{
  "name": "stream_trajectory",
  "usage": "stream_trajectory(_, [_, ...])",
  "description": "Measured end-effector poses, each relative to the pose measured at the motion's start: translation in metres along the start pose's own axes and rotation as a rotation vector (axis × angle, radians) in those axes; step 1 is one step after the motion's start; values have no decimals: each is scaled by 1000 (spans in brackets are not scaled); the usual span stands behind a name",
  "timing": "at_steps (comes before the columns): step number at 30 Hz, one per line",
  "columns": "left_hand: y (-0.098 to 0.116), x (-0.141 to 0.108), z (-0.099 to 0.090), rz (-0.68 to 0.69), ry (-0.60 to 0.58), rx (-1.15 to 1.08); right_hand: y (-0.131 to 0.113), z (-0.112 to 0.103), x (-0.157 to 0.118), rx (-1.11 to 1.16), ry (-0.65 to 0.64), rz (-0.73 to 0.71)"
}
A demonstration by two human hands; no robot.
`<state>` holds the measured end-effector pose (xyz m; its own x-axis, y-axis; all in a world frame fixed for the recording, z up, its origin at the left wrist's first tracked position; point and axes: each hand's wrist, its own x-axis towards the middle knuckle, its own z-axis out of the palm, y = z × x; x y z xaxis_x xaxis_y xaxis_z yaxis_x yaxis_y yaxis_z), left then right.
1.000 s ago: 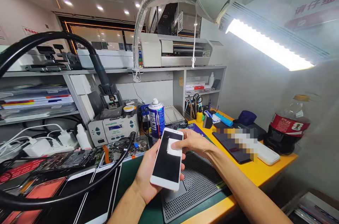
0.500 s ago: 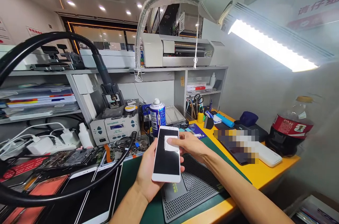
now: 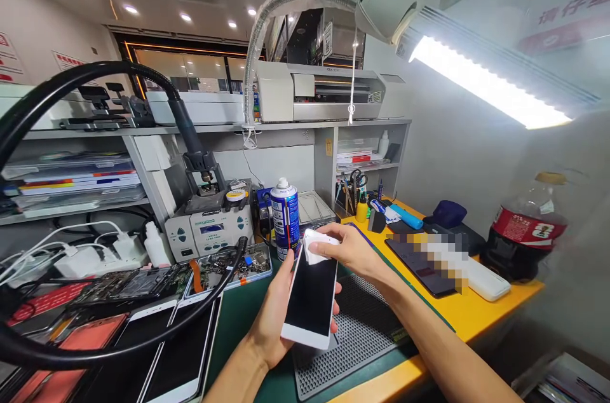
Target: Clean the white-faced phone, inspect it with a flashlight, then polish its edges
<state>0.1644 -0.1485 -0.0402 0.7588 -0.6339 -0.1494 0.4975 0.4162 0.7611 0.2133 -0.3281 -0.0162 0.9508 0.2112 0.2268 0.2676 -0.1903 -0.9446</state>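
Note:
A white-framed phone (image 3: 312, 295) with a dark screen is tilted above the work mat, screen up. My left hand (image 3: 274, 311) holds it from below, thumb along its left edge and fingertips showing at the right edge. A small white cloth or wipe (image 3: 317, 247) lies against the phone's upper end. My right hand (image 3: 347, 250) pinches this wipe with thumb and fingers and presses it on the glass. Under the phone are a grey perforated pad (image 3: 357, 327) and a green mat (image 3: 233, 327).
A blue-white spray can (image 3: 284, 218) stands just behind the phone. A black hose (image 3: 143, 352) loops across the left, over several phones. A parts tray (image 3: 255, 273) sits left of the can. At right are a dark phone (image 3: 419, 266), a white power bank (image 3: 481, 276) and a cola bottle (image 3: 527, 225).
My right hand has moved the wipe up to the phone's top edge. The phone has shifted slightly right and down and turned a little clockwise with my left hand.

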Motion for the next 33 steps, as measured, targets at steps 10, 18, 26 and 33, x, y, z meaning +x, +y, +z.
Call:
stream_trajectory(10, [1, -2, -1, 47, 92, -16, -19, 25, -23, -580, 123, -338])
stream_trajectory(18, [3, -4, 7, 45, 15, -39, -19, 13, -11, -309, 91, -116])
stream_trajectory(26, [3, -3, 7, -5, -45, 8, -13, 11, -3, -274, 170, -102])
stream_trajectory(33, [5, -4, 4, 41, 16, -61, -9, 24, -8, -325, 229, -37])
